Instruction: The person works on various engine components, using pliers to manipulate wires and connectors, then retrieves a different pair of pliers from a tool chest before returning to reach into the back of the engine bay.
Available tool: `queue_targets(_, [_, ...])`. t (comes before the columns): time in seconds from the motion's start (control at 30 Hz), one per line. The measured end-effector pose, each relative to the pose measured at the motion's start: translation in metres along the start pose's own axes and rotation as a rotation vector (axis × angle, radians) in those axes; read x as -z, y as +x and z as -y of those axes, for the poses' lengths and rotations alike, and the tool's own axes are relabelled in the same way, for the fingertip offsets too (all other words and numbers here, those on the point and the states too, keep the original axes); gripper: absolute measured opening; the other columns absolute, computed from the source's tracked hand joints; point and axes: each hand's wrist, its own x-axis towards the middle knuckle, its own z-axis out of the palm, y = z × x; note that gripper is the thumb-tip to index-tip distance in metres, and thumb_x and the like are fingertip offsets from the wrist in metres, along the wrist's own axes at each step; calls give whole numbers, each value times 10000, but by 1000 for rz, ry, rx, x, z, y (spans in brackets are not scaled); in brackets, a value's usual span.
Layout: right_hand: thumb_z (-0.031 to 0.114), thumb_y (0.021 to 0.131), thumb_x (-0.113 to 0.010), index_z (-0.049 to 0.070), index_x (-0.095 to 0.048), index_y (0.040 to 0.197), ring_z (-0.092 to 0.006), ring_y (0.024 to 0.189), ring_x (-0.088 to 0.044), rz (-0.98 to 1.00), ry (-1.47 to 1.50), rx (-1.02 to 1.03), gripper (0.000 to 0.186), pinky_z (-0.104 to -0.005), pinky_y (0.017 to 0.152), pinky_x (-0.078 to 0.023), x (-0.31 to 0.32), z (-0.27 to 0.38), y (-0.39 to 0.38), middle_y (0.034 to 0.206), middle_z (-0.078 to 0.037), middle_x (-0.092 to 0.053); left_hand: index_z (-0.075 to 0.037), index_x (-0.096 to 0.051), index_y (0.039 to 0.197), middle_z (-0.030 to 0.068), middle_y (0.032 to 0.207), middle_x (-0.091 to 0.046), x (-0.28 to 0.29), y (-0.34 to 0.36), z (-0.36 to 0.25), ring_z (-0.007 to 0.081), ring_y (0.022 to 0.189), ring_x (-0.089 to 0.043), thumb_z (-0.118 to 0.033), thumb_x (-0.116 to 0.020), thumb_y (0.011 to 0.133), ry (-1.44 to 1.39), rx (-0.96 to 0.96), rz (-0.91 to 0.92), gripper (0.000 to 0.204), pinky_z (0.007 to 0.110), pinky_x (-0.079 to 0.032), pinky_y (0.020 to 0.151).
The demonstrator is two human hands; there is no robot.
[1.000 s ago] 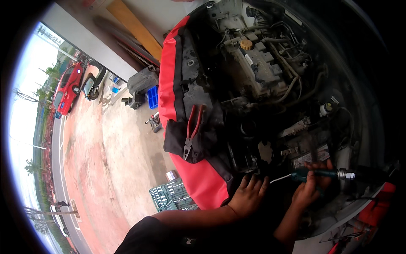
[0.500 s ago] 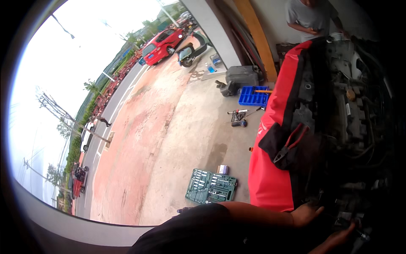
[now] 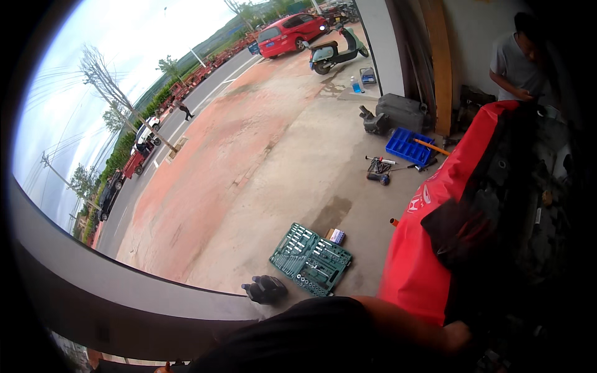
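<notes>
My left arm (image 3: 410,326), in a black short sleeve, reaches right along the lower edge toward the dark engine bay (image 3: 535,205) of a car. Neither hand shows: the arm runs off into shadow at the lower right. A red fender cover (image 3: 416,267) with a black cloth on it hangs over the car's side just above my arm. On the concrete to my left lies an open green socket set case (image 3: 311,258), with a small box (image 3: 336,236) behind it and a black bundle (image 3: 264,289) in front.
A blue tray (image 3: 408,146) and loose hand tools (image 3: 378,168) lie on the ground farther off. Another person in a grey shirt (image 3: 516,59) stands at the car's far end. A scooter (image 3: 333,50) and a red car (image 3: 289,31) are parked by the road.
The view has swung left, away from the engine bay toward the forecourt and road. Both hands and the green-handled screwdriver seen one second ago have gone out of the picture.
</notes>
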Motion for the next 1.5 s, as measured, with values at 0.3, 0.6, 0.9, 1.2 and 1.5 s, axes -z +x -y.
queue_targets(0.3, [108,830,-670,27,-580,1066,-135,818,-581,-136,332,-122,265,-316,776,-511,6,-45,33,896,-42,-598,-24,-593,997,181,706,-649,-18,4,10,354,618,-643,-358,-451,986,55,149,-69,363,443,-513,557])
queue_targets(0.6, [126,837,-685,47,-604,996,-151,782,-598,-177,320,-138,195,-319,770,-496,13,-25,24,849,-45,-619,-33,-579,931,177,655,-633,-22,0,4,359,599,-638,-371,-453,985,99,74,-114,365,444,-506,531])
queue_targets(0.9, [154,878,-698,47,-538,1070,-128,792,-564,-171,287,-40,272,-304,751,-493,-14,-13,14,953,-32,-567,-38,-563,920,213,667,-631,-11,-1,-5,397,652,-637,-369,-424,998,140,173,-54,367,486,-503,593])
queue_targets(1.2, [158,899,-682,34,-476,1067,-146,807,-556,-149,286,-17,293,-286,731,-497,-3,-9,22,963,-54,-537,-42,-553,844,193,592,-595,-25,3,1,393,564,-609,-329,-505,967,237,64,-149,316,486,-480,520])
queue_targets(1.5, [164,895,-688,18,-488,1028,-127,737,-560,-152,329,0,282,-286,706,-501,2,-15,30,900,-52,-558,-24,-545,860,203,602,-588,-30,3,8,397,574,-608,-306,-502,968,245,74,-90,305,492,-473,514])
